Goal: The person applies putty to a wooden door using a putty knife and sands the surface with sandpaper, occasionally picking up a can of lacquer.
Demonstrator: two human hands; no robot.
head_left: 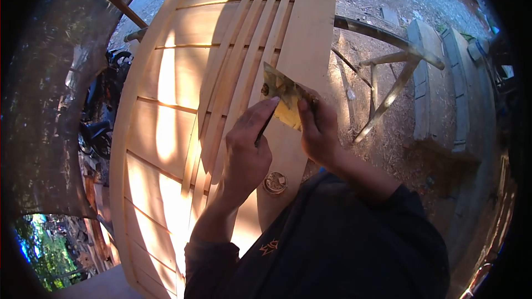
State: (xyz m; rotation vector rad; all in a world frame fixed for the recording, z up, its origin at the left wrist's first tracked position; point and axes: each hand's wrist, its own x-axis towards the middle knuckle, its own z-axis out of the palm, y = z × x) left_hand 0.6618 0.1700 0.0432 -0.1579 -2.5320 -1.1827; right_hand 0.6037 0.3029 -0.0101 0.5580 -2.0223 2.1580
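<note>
Over the wooden panel (305,39), my right hand (320,127) grips a thin, stained flat plate (288,102) by its right edge. Brownish paste marks the plate, with a dark lump near its left edge. My left hand (248,138) is closed around a dark, narrow tool (266,128), whose upper end lies by the plate; its exact shape is hard to make out. The left fingertips are close to the plate's lower left side. Below the hands, a small round container (275,183) with brownish contents rests on the panel.
Long slats (238,69) run along the grooved panel. To the right are a wooden trestle (393,86) and pale wooden pieces (424,83) over littered ground. A dark cloth or net (44,105) hangs at the left, beside a partly visible motorbike (98,133).
</note>
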